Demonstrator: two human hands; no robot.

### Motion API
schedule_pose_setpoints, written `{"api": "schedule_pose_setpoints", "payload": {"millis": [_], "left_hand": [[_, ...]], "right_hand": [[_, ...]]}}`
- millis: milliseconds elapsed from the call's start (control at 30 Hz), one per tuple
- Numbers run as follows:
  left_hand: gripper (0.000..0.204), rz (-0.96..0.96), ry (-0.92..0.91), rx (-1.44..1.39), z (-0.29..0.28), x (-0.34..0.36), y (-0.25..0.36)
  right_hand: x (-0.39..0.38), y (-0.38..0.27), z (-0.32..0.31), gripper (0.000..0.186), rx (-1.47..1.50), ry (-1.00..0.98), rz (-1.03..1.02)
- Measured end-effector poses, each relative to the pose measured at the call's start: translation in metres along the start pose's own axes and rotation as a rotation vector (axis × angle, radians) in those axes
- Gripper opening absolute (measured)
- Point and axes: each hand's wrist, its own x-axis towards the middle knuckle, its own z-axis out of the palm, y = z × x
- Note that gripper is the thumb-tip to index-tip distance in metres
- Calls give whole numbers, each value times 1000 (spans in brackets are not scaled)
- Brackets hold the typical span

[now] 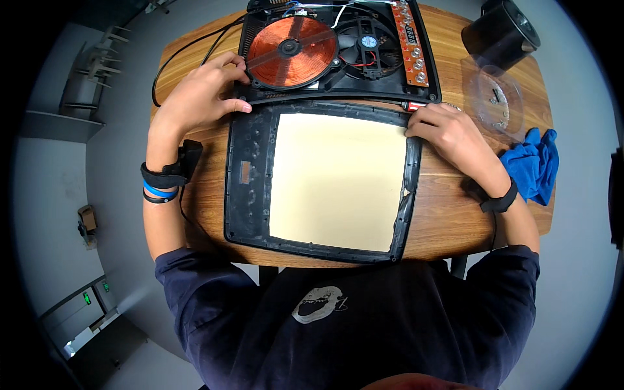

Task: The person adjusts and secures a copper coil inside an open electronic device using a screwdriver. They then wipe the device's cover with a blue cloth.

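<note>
An induction cooker base [338, 94] lies open at the far side of the table, showing its copper coil [292, 52], fan [368, 43] and orange circuit board [413, 45]. Just nearer is its black cover panel [250, 214], inner side up with a large cream sheet [338, 182]. My left hand [207, 90] reaches the base's near left corner, fingers at its side rim and thumb stretched toward the cover. Curled over the cover's far right corner is my right hand [448, 133], thumb hidden. A red-handled tool [414, 106] lies against its knuckles, partly covered.
At the right stand a black lidded container [500, 36] and a clear plastic dish [497, 101] with small metal parts. A blue cloth [534, 166] hangs near the table's right edge. Black cables [195, 45] run off the base's left side.
</note>
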Motion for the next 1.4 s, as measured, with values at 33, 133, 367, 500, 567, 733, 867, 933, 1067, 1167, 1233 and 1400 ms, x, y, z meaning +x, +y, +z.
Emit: {"api": "schedule_pose_setpoints", "payload": {"millis": [33, 133, 367, 500, 567, 733, 867, 933, 1067, 1167, 1233, 1400], "left_hand": [[51, 7, 10, 7, 2, 0, -2], [50, -19, 9, 9, 2, -3, -5], [56, -112, -81, 36, -11, -1, 14], [62, -37, -3, 157, -16, -4, 56], [60, 174, 112, 173, -13, -3, 82], [76, 470, -155, -100, 21, 6, 144], [108, 531, -481, -139, 52, 7, 170], [113, 535, -446, -105, 57, 2, 174], [122, 511, -472, -26, 61, 0, 178], [125, 494, -452, 27, 63, 0, 186], [126, 494, -432, 38, 65, 3, 188], [127, 497, -379, 58, 71, 12, 196]], "right_hand": [[0, 0, 0, 16, -8, 7, 16], [-2, 0, 0, 17, -19, 33, 10], [-21, 3, -17, 21, 61, 77, 247], [-26, 9, -19, 29, -25, 157, 304], [-25, 14, -18, 34, -41, 118, 311], [-31, 18, -25, 36, -40, 48, 311], [-52, 9, -46, 46, 38, -163, 486], [-63, 4, -53, 51, 42, -275, 586], [-78, 3, -55, 52, 18, -275, 633], [-79, 9, -48, 47, 4, -203, 627], [-73, 13, -42, 45, 23, -160, 609], [-57, 13, -36, 36, -65, -46, 586]]}}
